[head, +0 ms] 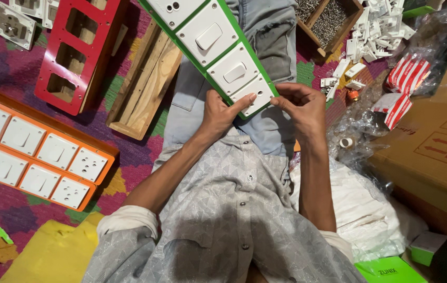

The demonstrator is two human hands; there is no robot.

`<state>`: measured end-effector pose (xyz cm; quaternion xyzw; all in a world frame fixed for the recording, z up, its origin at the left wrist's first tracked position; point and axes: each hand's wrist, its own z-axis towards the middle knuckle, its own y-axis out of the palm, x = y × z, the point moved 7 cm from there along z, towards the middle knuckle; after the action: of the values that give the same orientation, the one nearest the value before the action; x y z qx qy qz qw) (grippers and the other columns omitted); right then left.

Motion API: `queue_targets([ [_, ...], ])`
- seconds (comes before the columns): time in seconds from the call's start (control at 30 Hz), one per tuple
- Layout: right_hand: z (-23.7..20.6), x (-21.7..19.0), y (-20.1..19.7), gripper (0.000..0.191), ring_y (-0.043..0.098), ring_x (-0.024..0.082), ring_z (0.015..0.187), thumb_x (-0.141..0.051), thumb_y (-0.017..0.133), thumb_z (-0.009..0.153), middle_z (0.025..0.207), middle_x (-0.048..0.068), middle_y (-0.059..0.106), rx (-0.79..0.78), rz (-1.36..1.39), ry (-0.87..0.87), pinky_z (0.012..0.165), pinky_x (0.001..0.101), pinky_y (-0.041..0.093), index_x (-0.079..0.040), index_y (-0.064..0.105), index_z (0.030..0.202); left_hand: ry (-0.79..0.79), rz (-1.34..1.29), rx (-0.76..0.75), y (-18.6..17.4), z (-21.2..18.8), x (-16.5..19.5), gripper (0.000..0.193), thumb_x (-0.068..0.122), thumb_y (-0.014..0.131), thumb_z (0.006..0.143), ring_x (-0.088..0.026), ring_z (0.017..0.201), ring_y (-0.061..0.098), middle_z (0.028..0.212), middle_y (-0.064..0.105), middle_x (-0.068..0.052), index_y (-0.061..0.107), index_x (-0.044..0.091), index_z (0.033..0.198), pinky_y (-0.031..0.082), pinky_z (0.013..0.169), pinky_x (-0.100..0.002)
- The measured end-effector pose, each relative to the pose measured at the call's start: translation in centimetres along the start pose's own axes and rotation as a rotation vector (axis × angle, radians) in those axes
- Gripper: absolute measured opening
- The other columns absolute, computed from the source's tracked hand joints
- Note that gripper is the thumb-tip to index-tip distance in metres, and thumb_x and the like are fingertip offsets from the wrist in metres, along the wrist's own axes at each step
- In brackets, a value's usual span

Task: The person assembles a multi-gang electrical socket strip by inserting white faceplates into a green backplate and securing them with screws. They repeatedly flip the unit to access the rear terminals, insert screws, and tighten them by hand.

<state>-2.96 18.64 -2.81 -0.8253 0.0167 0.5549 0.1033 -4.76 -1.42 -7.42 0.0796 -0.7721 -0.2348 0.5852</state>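
Clearly, the green board point(210, 39) is lying slantwise across the person's lap, and its white switch and socket plates are already sitting in every opening that shows; the far end is running out past the top edge of the view. The left hand point(218, 112) is pinching the near end of the board, thumb pressing on the last socket plate point(256, 94). The right hand point(299, 105) is closing its fingertips on the board's near corner, perhaps around a small screw, though that is too small to tell. Judging by this, the fitting is nearing its end, with only this last plate being fixed.

Outward on the patterned mat point(129, 157), two orange boards point(40, 157) are lying filled near the left edge, while a red board point(79, 52) with empty openings is resting on a wooden frame point(145, 86) and seems still waiting. A tray of screws point(328, 21) and loose white parts point(380, 23) are sitting toward the top right corner, beside a cardboard box point(433, 152).
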Motion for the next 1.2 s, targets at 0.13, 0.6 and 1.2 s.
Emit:
queue_targets([
  [0.13, -0.1, 0.2, -0.1, 0.022, 0.072, 0.013, 0.085, 0.0, 0.087, 0.083, 0.097, 0.01, 0.077, 0.043, 0.011, -0.02, 0.081, 0.0251, 0.059, 0.002, 0.075, 0.101, 0.007, 0.039, 0.0, 0.0, 0.0, 0.0, 0.027, 0.013, 0.079, 0.091, -0.014, 0.085, 0.076, 0.099, 0.079, -0.014, 0.075, -0.006, 0.109, 0.061, 0.076, -0.025],
  [0.6, -0.2, 0.7, 0.0, 0.024, 0.07, 0.011, 0.081, 0.004, 0.088, 0.079, 0.092, 0.008, 0.075, 0.03, 0.014, -0.07, 0.077, 0.0247, 0.058, 0.0, 0.072, 0.095, -0.022, 0.062, -0.009, 0.1, 0.0, -0.2, 0.027, 0.013, 0.08, 0.09, -0.014, 0.084, 0.076, 0.097, 0.079, -0.014, 0.075, -0.006, 0.109, 0.062, 0.075, -0.025],
  [1.2, -0.8, 1.4, 0.2, 0.033, 0.068, 0.014, 0.093, 0.011, 0.082, 0.086, 0.105, 0.011, 0.072, -0.002, 0.383, -0.182, 0.086, 0.0275, 0.056, -0.007, 0.06, 0.101, -0.024, -0.037, -0.034, 0.2, -0.1, -0.5, 0.029, 0.008, 0.08, 0.09, -0.014, 0.091, 0.074, 0.106, 0.078, -0.014, 0.073, -0.008, 0.114, 0.061, 0.081, -0.025],
])
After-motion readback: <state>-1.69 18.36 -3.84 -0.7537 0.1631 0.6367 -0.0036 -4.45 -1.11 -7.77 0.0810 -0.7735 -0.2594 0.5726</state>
